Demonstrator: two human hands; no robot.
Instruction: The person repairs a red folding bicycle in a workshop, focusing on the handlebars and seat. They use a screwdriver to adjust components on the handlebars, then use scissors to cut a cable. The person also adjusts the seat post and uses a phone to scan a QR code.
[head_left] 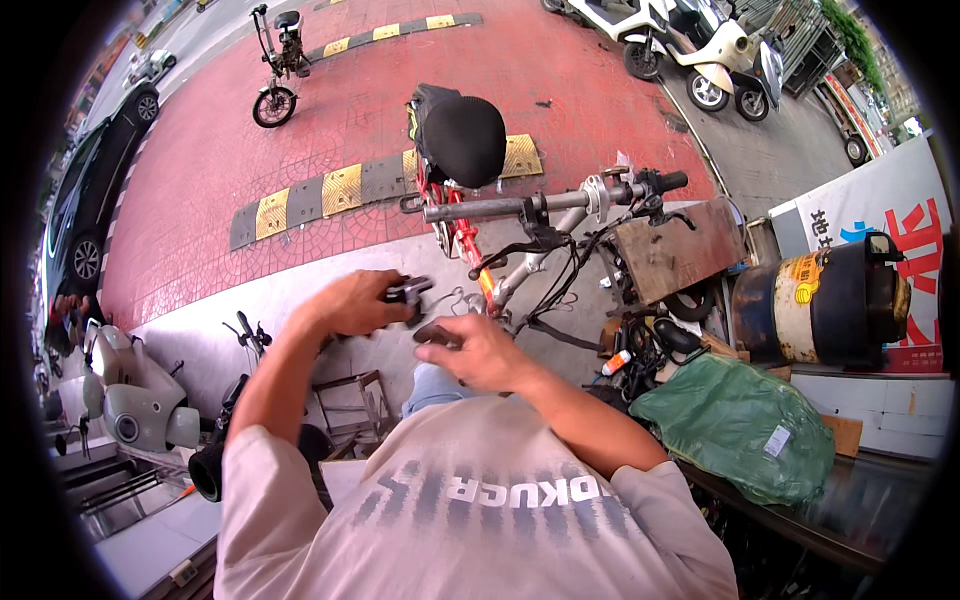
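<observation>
My left hand point(355, 303) is closed on a small black-and-silver part point(408, 292), which looks like a brake lever or clamp, though its kind is not plain. Just to the right and slightly nearer, my right hand point(482, 352) pinches a small dark piece point(438, 337) that I cannot name. The two pieces are close together but apart. Ahead stands a bicycle with a red frame point(465, 240) and a black saddle point(463, 140). Its silver handlebar point(480, 210) lies beyond my hands, with black cables point(570, 265) hanging off it.
On the right are a wooden board point(680, 250), a dark drum point(820, 310) and a green plastic sack point(735, 425). A small metal stand point(350, 405) and a grey scooter point(140, 390) are at left. Yellow-and-black speed bumps point(320, 195) cross the red paving.
</observation>
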